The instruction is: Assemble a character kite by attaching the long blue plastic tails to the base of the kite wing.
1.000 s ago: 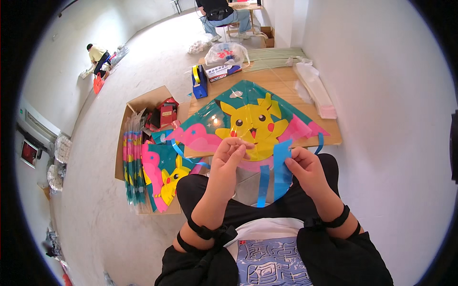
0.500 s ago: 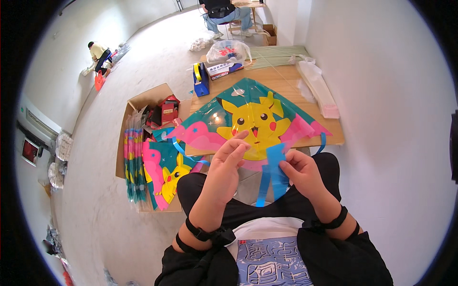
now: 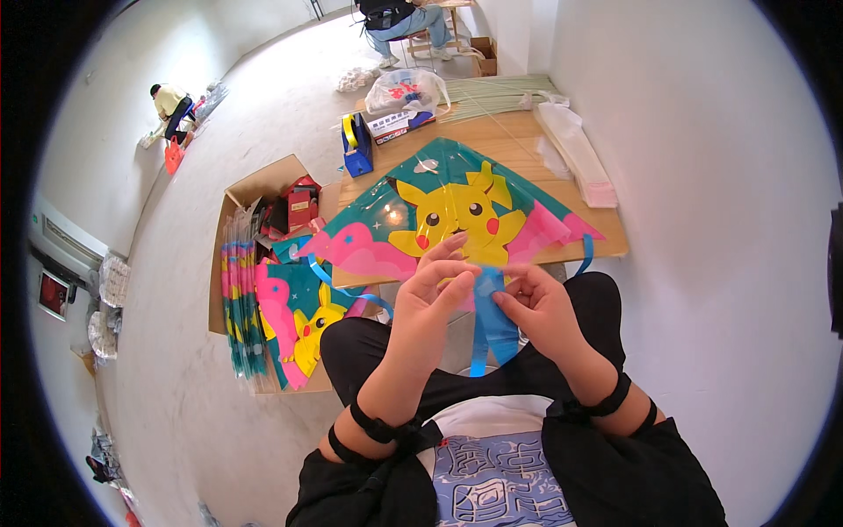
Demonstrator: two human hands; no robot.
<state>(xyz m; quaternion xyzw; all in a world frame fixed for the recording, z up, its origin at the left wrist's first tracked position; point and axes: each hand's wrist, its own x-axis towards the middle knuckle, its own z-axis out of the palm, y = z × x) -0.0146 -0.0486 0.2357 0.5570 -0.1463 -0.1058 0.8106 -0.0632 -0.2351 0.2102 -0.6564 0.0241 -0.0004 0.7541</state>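
Right hand (image 3: 540,309): clamped on upper end of blue plastic strip (image 3: 499,329), strip toward 8 o'clock. Left hand (image 3: 430,303): fingertips near strip top; contact cannot be told. Strip axis: roughly 12-to-6. Cartoon-printed kite (image 3: 448,211): 12 o'clock, on bench (image 3: 505,132).

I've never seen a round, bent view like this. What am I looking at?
No machine here, just a person's bare left hand and right hand. A wide fisheye camera worn on the head looks down at them, which is why straight edges bend. On the wooden table are a kite printed with a yellow cartoon character, a blue tape dispenser and thin pale rods. The right hand pinches a blue strip; the left hand is close to its top, but whether it grips is unclear.
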